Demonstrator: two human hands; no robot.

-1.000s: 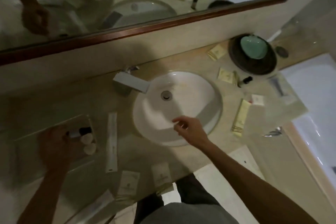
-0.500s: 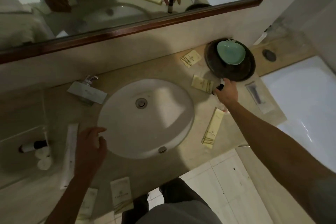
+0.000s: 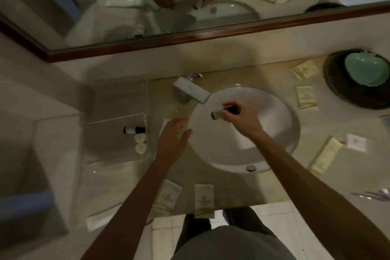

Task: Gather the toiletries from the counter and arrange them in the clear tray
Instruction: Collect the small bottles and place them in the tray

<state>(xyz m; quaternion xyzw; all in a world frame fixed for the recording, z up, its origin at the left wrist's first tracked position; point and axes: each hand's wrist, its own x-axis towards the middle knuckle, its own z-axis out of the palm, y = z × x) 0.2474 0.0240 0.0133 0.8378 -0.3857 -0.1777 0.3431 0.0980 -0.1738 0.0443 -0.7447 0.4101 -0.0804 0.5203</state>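
The right hand (image 3: 240, 117) grips a small dark bottle (image 3: 224, 112) above the sink (image 3: 274, 116), right of the tray (image 3: 109, 133). The left hand (image 3: 174, 139) hovers open and empty between tray and bottle. Another bottle (image 3: 134, 130) lies in the tray.

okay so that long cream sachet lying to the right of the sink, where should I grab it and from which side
Take the long cream sachet across its middle, pinching the two long edges from above. It lies flat and slanted on the counter, so there is nothing to hook underneath. The right hand is nearer but holds a small bottle.
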